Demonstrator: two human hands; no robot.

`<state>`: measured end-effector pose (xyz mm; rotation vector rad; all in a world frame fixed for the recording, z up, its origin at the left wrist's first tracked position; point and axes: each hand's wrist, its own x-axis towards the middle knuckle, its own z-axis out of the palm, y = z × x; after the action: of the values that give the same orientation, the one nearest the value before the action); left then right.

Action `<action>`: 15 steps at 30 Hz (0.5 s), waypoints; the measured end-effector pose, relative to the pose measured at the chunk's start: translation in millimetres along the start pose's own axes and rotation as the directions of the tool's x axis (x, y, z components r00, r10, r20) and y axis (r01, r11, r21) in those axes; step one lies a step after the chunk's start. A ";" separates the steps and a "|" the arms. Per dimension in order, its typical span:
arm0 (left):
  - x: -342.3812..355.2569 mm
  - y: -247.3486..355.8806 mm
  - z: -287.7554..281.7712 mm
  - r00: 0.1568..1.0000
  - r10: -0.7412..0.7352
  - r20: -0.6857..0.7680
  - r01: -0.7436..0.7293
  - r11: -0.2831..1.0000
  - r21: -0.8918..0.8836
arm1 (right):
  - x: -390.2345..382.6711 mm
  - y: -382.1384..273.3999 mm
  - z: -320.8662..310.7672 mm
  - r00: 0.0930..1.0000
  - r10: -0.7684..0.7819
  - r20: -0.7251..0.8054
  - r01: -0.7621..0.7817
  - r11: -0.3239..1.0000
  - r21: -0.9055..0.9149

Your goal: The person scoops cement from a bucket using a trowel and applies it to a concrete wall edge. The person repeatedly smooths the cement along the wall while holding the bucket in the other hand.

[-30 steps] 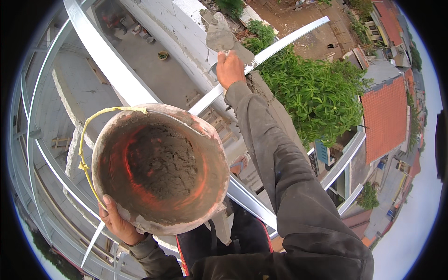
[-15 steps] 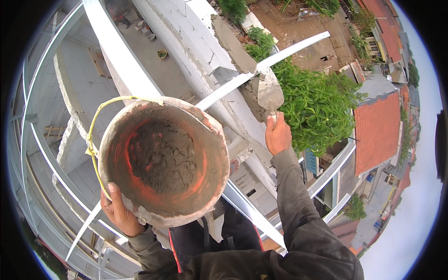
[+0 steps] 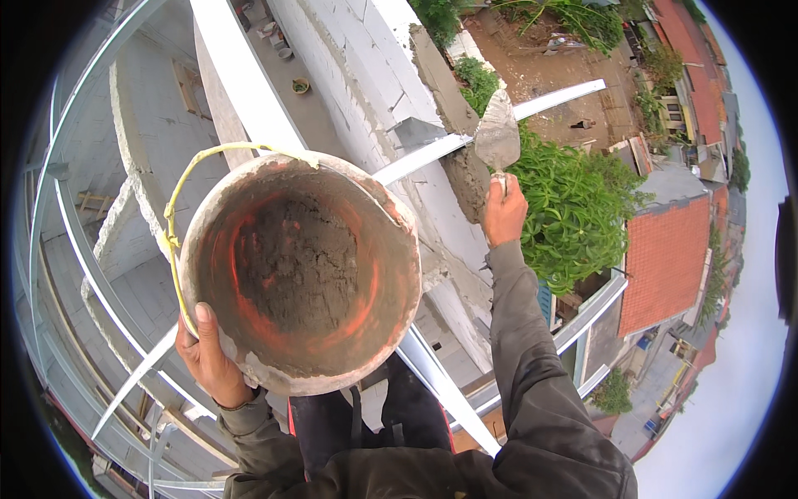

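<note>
My left hand (image 3: 214, 359) grips the lower left rim of a mortar-crusted bucket (image 3: 316, 374), thumb over the edge. A yellow handle (image 3: 172, 212) curves along the bucket's left side, and grey wet mortar (image 3: 299, 258) lies in the bottom. Out to the right, my right hand (image 3: 504, 212) is closed round the handle of a trowel (image 3: 497, 133). The trowel's mortar-smeared blade points away from me, over the outer side of the wall top by a metal beam. Wet mortar (image 3: 465, 179) covers the wall top just left of the trowel.
Light metal beams (image 3: 249, 75) cross around me, one passing under the trowel. A white block wall (image 3: 366, 66) runs diagonally past the bucket. Far below lie a floor with a small basin (image 3: 300, 86), a leafy tree (image 3: 573, 200) and a red tiled roof (image 3: 665, 249).
The trowel has moved away from me and lifted off the mortar bed, its blade swinging more upright in view. The bucket stays in my left hand, shifted slightly up in view.
</note>
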<state>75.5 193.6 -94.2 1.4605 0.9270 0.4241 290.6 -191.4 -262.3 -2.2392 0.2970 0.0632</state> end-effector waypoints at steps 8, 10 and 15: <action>2.2 -4.0 -11.8 1.000 -0.026 -0.015 0.026 1.000 -0.006 | 22.9 -47.9 105.6 0.953 0.260 0.153 -0.297 0.898 0.323; 3.9 -8.1 -8.5 0.998 -0.060 -0.018 0.059 0.997 -0.041 | 60.5 -42.6 139.4 0.983 0.174 0.056 -0.182 0.956 0.232; 8.5 -8.0 -9.1 0.996 -0.076 -0.053 0.070 0.992 -0.105 | 122.7 -103.1 182.8 0.994 0.049 0.101 -0.062 0.989 0.137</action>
<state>71.6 204.9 -102.9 1.3228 0.9867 0.4545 444.1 -11.3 -318.1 -2.0814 0.3018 0.1755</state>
